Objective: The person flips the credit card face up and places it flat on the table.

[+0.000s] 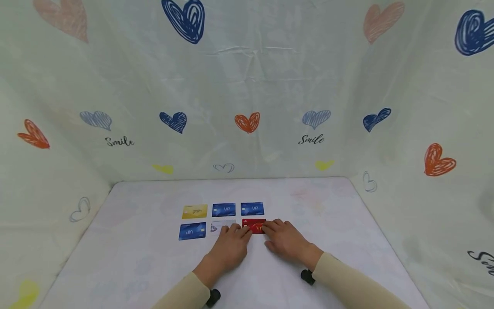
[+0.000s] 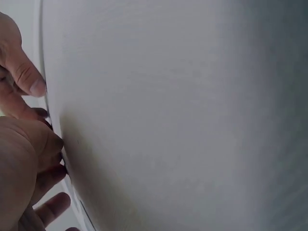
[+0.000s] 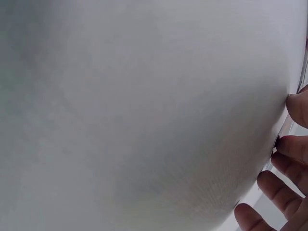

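A red card (image 1: 254, 222) with gold lettering lies flat on the white table at the right end of the front row. My left hand (image 1: 230, 249) rests its fingertips at the card's left side, partly covering the white card (image 1: 217, 225) beside it. On the opposite side, fingertips of my right hand (image 1: 287, 241) touch the red card's right edge. In the left wrist view, my left hand (image 2: 29, 159) has its fingertips down on the tabletop. Spread fingers of my right hand (image 3: 286, 178) meet the surface in the right wrist view; the red card is mostly hidden there.
Behind stand a gold card (image 1: 194, 211) and two blue VIP cards (image 1: 224, 210), (image 1: 252, 209) in a row, lying flat. Another blue card (image 1: 192, 231), its lettering upside down, lies at the front left. A heart-printed curtain (image 1: 247, 150) surrounds the table (image 1: 328, 206).
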Available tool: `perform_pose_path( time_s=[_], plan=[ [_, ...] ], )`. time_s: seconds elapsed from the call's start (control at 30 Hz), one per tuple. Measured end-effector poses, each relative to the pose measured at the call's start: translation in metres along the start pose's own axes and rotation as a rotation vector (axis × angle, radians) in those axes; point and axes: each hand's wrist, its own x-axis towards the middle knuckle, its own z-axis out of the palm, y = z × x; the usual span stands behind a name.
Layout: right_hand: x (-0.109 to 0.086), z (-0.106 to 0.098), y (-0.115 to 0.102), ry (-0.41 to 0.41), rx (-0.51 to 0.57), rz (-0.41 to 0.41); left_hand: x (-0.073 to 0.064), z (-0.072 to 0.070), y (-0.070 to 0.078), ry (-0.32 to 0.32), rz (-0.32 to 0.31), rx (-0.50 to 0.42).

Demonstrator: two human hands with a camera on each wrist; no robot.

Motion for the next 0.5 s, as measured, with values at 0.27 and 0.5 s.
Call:
perform_pose_path(
  time_s=[0.27,0.5],
  plan=[
    [0.0016,-0.0021,0.0008,0.007,-0.028,-0.021,0.0,0.0012,0.0009,0.015,-0.002,0.01],
    [0.0042,0.0015,0.0013,0.014,-0.023,-0.015,0.0003,0.0049,0.0005,0.017,-0.014,0.002]
  ],
)
